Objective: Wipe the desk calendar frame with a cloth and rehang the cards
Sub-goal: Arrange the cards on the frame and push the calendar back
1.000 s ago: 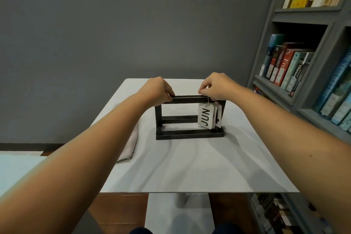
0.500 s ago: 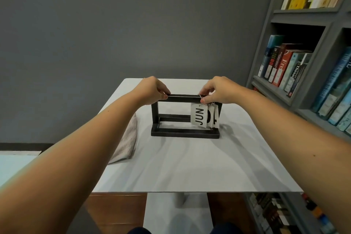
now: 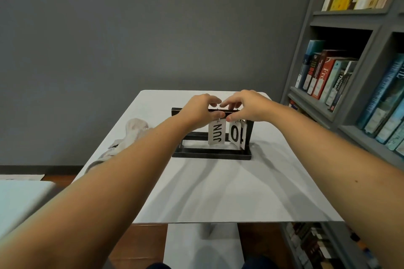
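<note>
A black calendar frame (image 3: 211,155) stands on the white table (image 3: 218,194), near its far end. White cards hang from the top bar: a "JUN" card (image 3: 217,131) and, right of it, number cards (image 3: 236,134) showing "0" and "4". My left hand (image 3: 200,109) is at the top bar above the JUN card, thumb and fingers curled round the bar at the card's ring. My right hand (image 3: 244,106) pinches the bar at the rings of the number cards. A crumpled beige cloth (image 3: 129,135) lies left of the frame, partly hidden by my left forearm.
A grey bookshelf (image 3: 349,102) full of books stands close along the table's right side. A grey wall is behind the table. Another pale surface (image 3: 19,199) sits at the lower left, with wooden floor below.
My left hand slid right along the top bar to the JUN card. The JUN card moved left, apart from the number cards. The view shifted slightly.
</note>
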Demonstrator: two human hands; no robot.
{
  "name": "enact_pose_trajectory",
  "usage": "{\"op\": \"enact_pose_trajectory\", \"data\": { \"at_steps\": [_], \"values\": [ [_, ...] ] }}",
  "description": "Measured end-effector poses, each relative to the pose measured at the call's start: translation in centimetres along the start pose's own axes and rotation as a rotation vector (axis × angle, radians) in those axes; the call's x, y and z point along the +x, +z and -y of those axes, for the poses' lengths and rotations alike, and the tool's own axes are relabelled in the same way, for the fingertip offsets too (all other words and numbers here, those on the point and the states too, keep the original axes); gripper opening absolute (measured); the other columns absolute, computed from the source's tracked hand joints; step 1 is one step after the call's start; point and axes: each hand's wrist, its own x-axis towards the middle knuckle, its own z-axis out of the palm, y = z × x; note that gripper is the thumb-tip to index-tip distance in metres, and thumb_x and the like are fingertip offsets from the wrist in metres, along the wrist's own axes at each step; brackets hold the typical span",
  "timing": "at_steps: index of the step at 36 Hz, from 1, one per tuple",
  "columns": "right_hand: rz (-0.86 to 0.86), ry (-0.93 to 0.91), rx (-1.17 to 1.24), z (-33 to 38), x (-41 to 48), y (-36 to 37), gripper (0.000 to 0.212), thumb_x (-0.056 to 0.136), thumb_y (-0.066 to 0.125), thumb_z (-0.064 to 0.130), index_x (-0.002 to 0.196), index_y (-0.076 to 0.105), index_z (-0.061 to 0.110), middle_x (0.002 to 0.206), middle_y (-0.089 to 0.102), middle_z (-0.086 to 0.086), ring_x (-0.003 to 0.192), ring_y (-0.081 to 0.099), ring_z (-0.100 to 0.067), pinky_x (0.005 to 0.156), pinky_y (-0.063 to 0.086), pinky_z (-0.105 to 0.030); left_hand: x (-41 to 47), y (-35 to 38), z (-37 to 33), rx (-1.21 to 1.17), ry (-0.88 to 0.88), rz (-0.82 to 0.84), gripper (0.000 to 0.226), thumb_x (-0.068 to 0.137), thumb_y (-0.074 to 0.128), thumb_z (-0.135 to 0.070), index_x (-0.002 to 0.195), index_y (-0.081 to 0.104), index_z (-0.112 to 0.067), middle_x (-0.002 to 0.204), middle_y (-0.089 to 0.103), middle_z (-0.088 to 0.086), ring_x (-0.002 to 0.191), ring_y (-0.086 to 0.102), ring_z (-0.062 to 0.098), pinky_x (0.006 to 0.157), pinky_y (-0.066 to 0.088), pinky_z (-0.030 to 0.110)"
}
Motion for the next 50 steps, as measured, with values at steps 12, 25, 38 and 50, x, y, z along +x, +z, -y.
{"op": "enact_pose_trajectory", "data": {
  "at_steps": [12, 25, 38, 50],
  "values": [
    [0.014, 0.076, 0.02, -1.8, -0.8, -1.0, 0.035, 0.079, 0.073, 0.021, 0.114, 0.066, 0.022, 0.105, 0.066, -0.002, 0.099, 0.06, -0.018, 0.081, 0.042, -0.025, -0.1, -0.3, 0.5, -0.003, -0.016, 0.027, 0.028, 0.09, 0.059, -0.025, 0.113, 0.066, -0.01, 0.114, 0.066, 0.011, 0.108, 0.059, 0.027, 0.071, 0.041, 0.027],
    [0.028, 0.021, -0.099, -0.8, 0.0, -0.5, 0.034, 0.081, 0.071, 0.024, 0.114, 0.065, 0.019, 0.113, 0.06, 0.0, 0.108, 0.051, -0.018, 0.086, 0.04, -0.03, -1.1, -2.6, 2.7, 0.016, -0.017, 0.056, 0.026, 0.09, 0.059, -0.023, 0.111, 0.067, -0.011, 0.109, 0.068, 0.006, 0.092, 0.056, 0.017, 0.055, 0.032, 0.012],
    [-0.016, -0.03, -0.181, 0.3, 0.9, 0.2, 0.037, 0.081, 0.069, 0.035, 0.116, 0.062, 0.024, 0.115, 0.053, 0.004, 0.107, 0.041, -0.013, 0.082, 0.032, -0.029, -1.3, -3.0, 3.5, 0.039, -0.004, 0.055, 0.024, 0.089, 0.061, -0.023, 0.11, 0.068, -0.014, 0.105, 0.068, 0.005, 0.085, 0.053, 0.015, 0.058, 0.036, 0.015],
    [-0.006, -0.052, -0.13, 1.5, 1.6, 1.4, 0.037, 0.084, 0.068, 0.028, 0.12, 0.06, 0.028, 0.112, 0.057, 0.003, 0.111, 0.045, -0.019, 0.096, 0.039, -0.041, -1.2, -2.9, 3.2, 0.023, -0.01, 0.064, 0.028, 0.089, 0.061, -0.02, 0.116, 0.065, -0.012, 0.111, 0.067, 0.008, 0.09, 0.052, 0.015, 0.063, 0.038, 0.013]
  ]
}}
